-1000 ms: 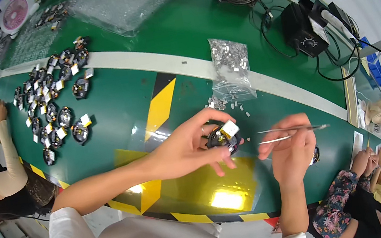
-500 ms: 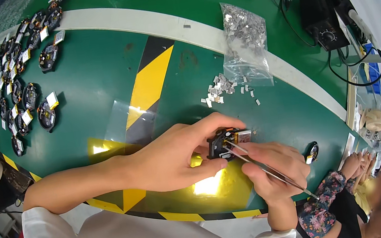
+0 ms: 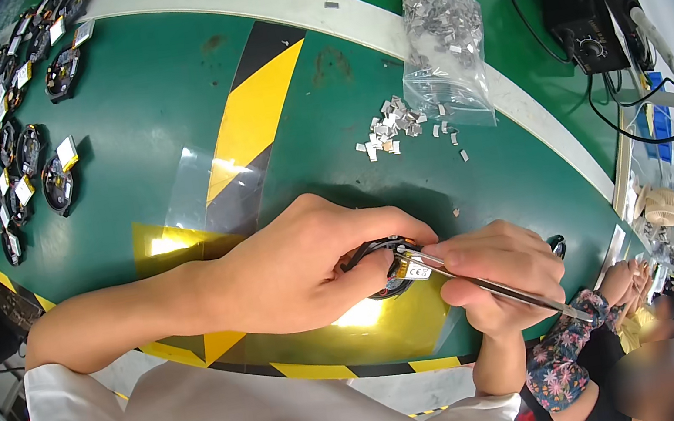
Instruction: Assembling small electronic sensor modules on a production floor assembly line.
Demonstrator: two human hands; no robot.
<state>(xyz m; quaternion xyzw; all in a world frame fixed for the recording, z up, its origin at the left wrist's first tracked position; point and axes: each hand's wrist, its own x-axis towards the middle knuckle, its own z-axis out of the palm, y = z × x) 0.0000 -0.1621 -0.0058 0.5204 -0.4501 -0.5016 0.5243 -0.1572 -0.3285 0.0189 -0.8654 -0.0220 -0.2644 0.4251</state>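
My left hand (image 3: 322,257) is closed around a black oval device housing (image 3: 392,288), with its thumb laid across the near side. A small silver battery with yellow tape (image 3: 413,270) sticks out of the housing on the right. Metal tweezers (image 3: 504,288) are pinched in my right hand (image 3: 500,268). Their tips reach into the upper part of the housing, beside the battery. Part of the housing's inside is hidden by my left thumb and fingers.
Small silver metal pieces (image 3: 391,127) lie loose beside a clear bag (image 3: 442,53) of more such pieces. Several similar housings with batteries (image 3: 58,186) crowd the left. A transparent yellow sheet (image 3: 408,327) lies under my hands. A black control box (image 3: 583,22) stands far right; co-workers sit at both sides.
The housing has turned in my left hand, and my left thumb now lies over it. The tweezer tips have shifted to the housing's upper edge. The whole view has moved slightly.
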